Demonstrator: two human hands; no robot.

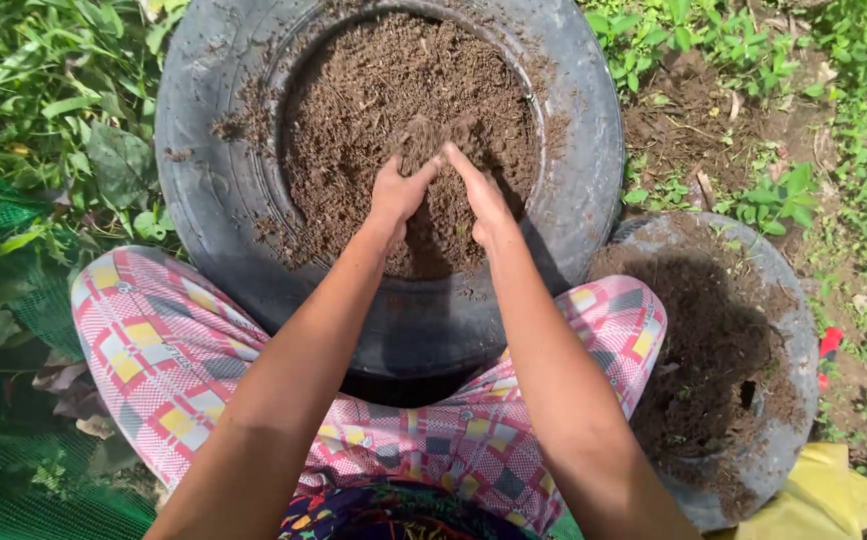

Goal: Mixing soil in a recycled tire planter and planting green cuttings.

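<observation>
An old black tyre [203,150] lies flat in front of me, its middle filled with loose brown soil [353,100]. Both my hands reach into it. My left hand [398,190] and my right hand [478,195] are cupped side by side, fingers together, lifting a clump of soil [431,135] between them. Crumbs of soil fall from the clump. My knees in pink checked trousers [163,350] frame the tyre's near edge.
A second, smaller tyre [783,340] with dark soil stands at the right by my knee. Green netting [3,470] covers the ground at the lower left. Weeds and grass [43,90] surround both tyres. A yellow cloth [823,495] lies at the lower right.
</observation>
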